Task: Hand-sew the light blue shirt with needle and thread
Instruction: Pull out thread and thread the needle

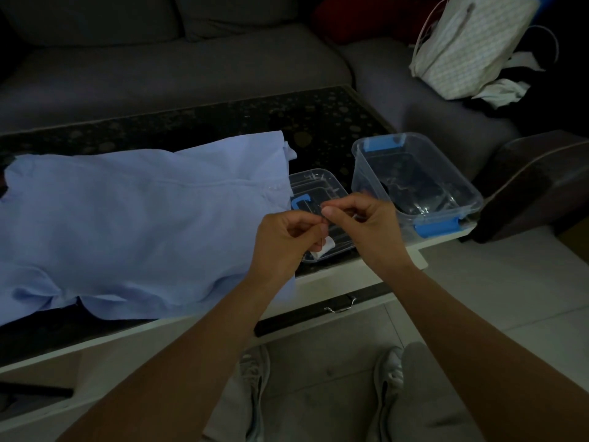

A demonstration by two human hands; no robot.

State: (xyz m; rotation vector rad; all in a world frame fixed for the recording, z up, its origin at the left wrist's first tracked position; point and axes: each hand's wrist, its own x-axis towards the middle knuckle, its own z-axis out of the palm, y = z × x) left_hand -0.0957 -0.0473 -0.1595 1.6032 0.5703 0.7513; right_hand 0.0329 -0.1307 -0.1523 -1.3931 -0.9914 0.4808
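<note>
Just right of the flat-laid light blue fabric shirt [127, 218], the left hand [287, 240] pinches thin white thread [323, 241] and the right hand [366, 224] pinches what I take for the needle [320, 206], fingertips close together for threading.

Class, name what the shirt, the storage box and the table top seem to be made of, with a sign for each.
Shirt: woven cloth, matte, softly creased. Storage box: clear hard plastic, glossy, see-through walls. Table top: perhaps glass, dark, spotted, slight sheen.

Dim living room, low light.
A grey sofa [178, 71] wraps behind a dark, spotted table [223, 119] with a white frame; pale tiled floor [510, 298] below, a white bag [462, 49] on the seat.
</note>
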